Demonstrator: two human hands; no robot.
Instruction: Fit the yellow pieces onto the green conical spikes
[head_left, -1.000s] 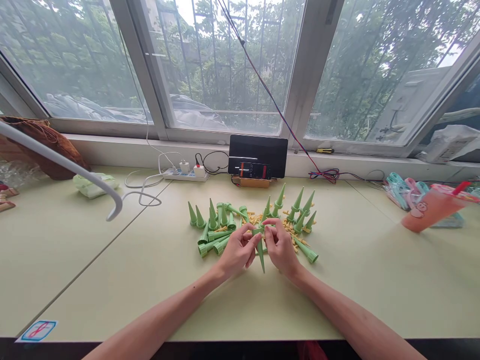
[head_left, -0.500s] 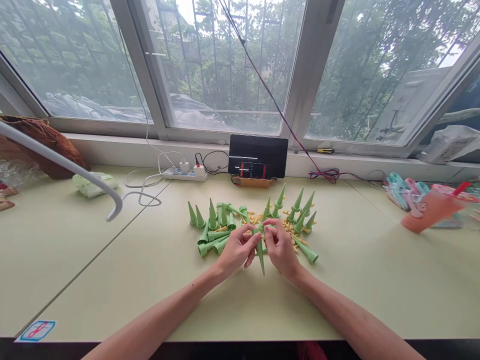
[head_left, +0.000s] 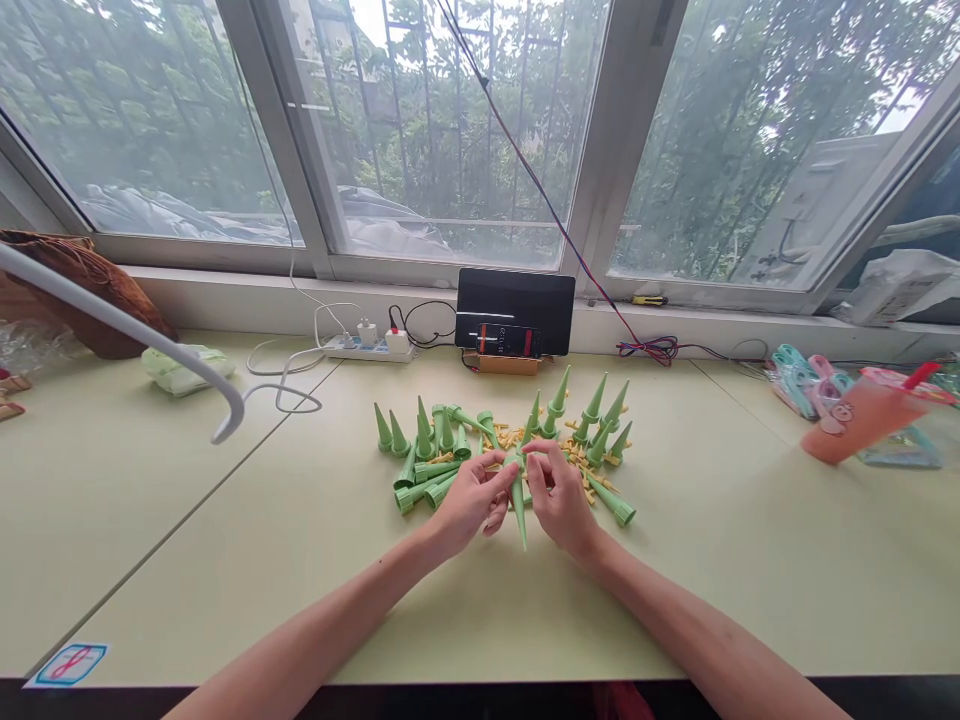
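My left hand (head_left: 478,497) is closed round the collar of a green plastic spike (head_left: 520,510), a hollow cone with a wide end, held with its tip pointing down towards me. Close against the collar is my right hand (head_left: 556,497), thumb and forefinger bent together in a pinch; whatever lies between them is too small to make out. Beyond the hands, small yellow plastic pieces (head_left: 511,437) lie in a heap. Several green spikes (head_left: 424,432) stand or lie to the left, and more upright green spikes (head_left: 595,400) with yellow pieces at their bases stand at the right.
A phone (head_left: 508,340) leans on a cardboard box before a dark tablet (head_left: 547,300). A power strip (head_left: 371,348) with cables sits at the back left. On the right is an orange drink cup (head_left: 855,420); a white curved arm (head_left: 187,360) crosses the left.
The right fingers have shifted slightly at the spike's collar, and the spike has turned a little. My left hand keeps its hold. The view has moved very slightly.
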